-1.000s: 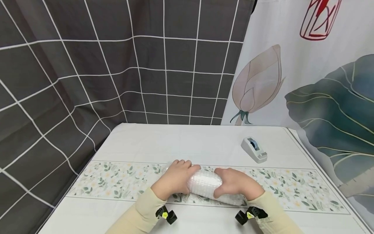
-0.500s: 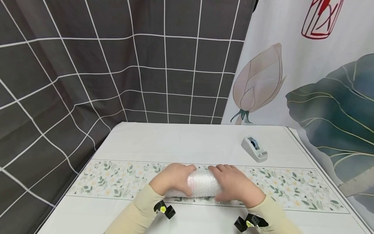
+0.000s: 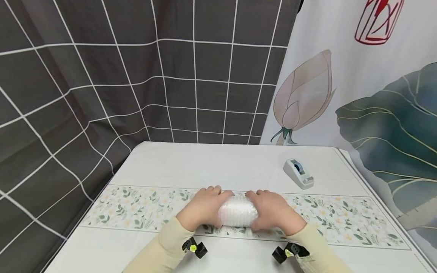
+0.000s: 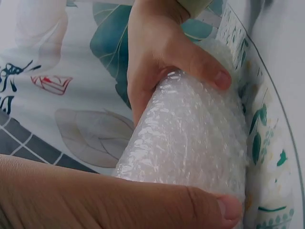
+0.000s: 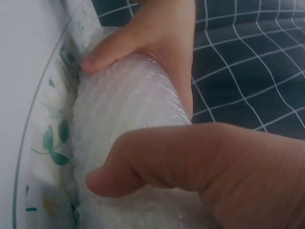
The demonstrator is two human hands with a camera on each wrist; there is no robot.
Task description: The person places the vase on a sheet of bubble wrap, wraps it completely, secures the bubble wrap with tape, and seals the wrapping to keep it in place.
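Note:
A thick roll of clear bubble wrap lies crosswise on the floral band of the table. My left hand grips its left part, with the thumb bent over the near side in the left wrist view. The right part is held by my right hand, whose thumb presses on the wrap in the right wrist view. A short stretch of wrap shows between the two hands. Its ends are mostly covered by my palms, and whether anything sits inside cannot be made out.
A pale grey tape dispenser stands on the white table, behind and to the right of the roll. Beyond the table hang a dark gridded curtain and a white curtain with printed plants.
The roll lay slanted a second ago, its right end nearer me, and now sits straighter between my hands. Both hands have shifted their hold on it; the tape dispenser stays put.

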